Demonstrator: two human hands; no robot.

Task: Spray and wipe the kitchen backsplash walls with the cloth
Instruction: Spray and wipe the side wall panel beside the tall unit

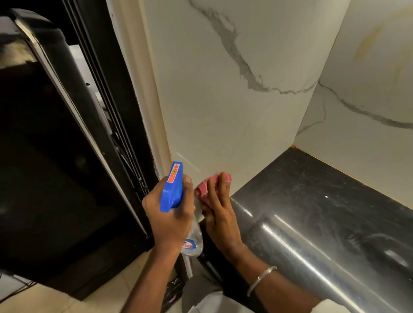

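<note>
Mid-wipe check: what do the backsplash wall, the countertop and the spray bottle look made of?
Backsplash wall: glossy marble or marble-look tile, judging by grey veins on white. Countertop: polished dark stone, perhaps granite; speckled, with sharp reflections. Spray bottle: clear plastic body and blue plastic trigger head, apparently.

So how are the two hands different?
The left hand grips the spray bottle with curled fingers; the right hand presses the cloth on the wall with straighter fingers. The right wrist wears a bracelet; the left wrist is bare. Both hands are low, side by side near the wall's bottom edge.
</note>
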